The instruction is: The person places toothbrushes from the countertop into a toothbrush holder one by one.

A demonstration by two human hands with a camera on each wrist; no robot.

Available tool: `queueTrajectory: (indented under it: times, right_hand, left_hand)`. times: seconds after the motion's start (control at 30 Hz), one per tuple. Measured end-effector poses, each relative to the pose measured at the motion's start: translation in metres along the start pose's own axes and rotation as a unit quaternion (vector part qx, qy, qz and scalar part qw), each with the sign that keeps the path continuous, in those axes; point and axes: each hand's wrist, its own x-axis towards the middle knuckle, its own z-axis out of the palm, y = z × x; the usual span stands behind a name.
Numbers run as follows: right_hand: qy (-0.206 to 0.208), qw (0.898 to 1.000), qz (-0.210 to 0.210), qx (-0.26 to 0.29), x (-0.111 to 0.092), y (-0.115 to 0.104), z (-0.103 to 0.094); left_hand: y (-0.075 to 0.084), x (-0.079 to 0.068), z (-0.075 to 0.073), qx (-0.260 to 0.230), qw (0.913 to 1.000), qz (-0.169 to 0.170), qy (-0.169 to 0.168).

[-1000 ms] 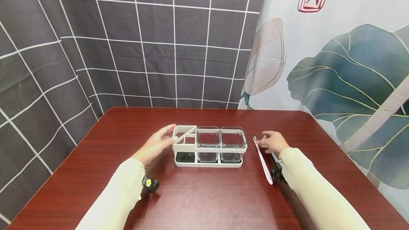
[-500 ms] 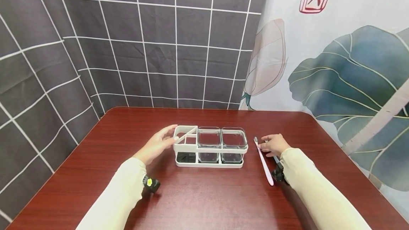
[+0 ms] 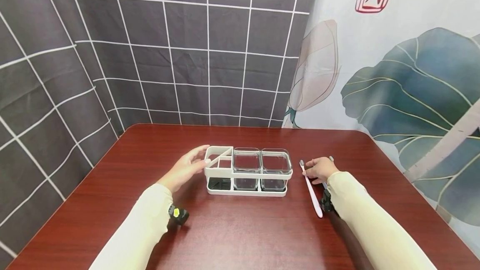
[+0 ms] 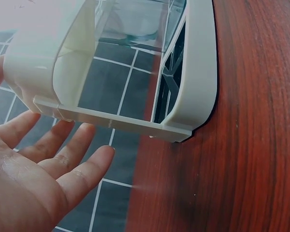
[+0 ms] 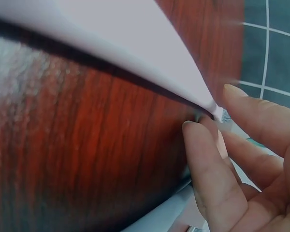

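Observation:
A white toothbrush rack (image 3: pixel 245 175) stands mid-table, with a divided section at its left end and two clear square cups (image 3: pixel 246 160) in its right part. My left hand (image 3: pixel 183 170) is at that left end, thumb by the rim and fingers fairly straight, fingertips along the edge (image 4: pixel 111 118) in the left wrist view. Right of the rack lies a pink toothbrush (image 3: pixel 312 195). My right hand (image 3: pixel 320 169) is over its head end; in the right wrist view thumb and index finger stand apart on either side of the neck (image 5: pixel 213 107). A second toothbrush (image 3: pixel 331 158) lies partly hidden under that hand.
All this is on a reddish-brown wooden table (image 3: pixel 240 236). Behind it hangs a dark grid-patterned curtain (image 3: pixel 180 66), and a white leaf-printed cloth (image 3: pixel 405 86) is at the right. Black wrist cameras (image 3: pixel 179 216) sit on both cuffs.
The right hand has lowered slightly, its fingertips now at the pink toothbrush's neck, and the second toothbrush's head shows beyond it. The left hand and rack have stayed put.

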Motion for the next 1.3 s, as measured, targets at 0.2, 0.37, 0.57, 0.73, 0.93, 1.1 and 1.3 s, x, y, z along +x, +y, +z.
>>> queueTrajectory:
  times: [0.2,0.37,0.57,0.73,0.93,1.1,1.3]
  right_hand:
    - [0.007,1.000,0.004,-0.025,0.000,-0.004,0.002]
    - [0.008,1.000,0.010,-0.027,0.002,-0.004,0.003]
    - [0.009,1.000,0.009,-0.021,0.001,-0.003,0.005]
    - [0.016,0.999,0.017,-0.029,0.002,0.000,0.008]
    - [0.023,1.000,0.008,-0.017,0.000,-0.001,0.009]
    - [0.034,0.999,-0.001,0.001,-0.003,-0.007,0.006]
    - [0.037,0.999,-0.020,0.021,-0.005,-0.012,-0.001]
  left_hand:
    - [0.004,-0.001,0.000,-0.002,1.0000,0.002,0.002]
    - [0.005,-0.001,0.001,-0.005,1.0000,0.004,-0.001]
    - [0.004,-0.001,0.001,-0.003,1.0000,0.004,-0.002]
    - [0.002,-0.001,0.002,-0.005,1.0000,-0.001,-0.002]
    - [0.001,-0.002,0.002,-0.004,1.0000,0.002,-0.001]
    - [0.000,-0.003,0.002,-0.001,1.0000,0.003,0.001]
    - [-0.001,-0.003,0.001,-0.006,0.9999,0.008,0.001]
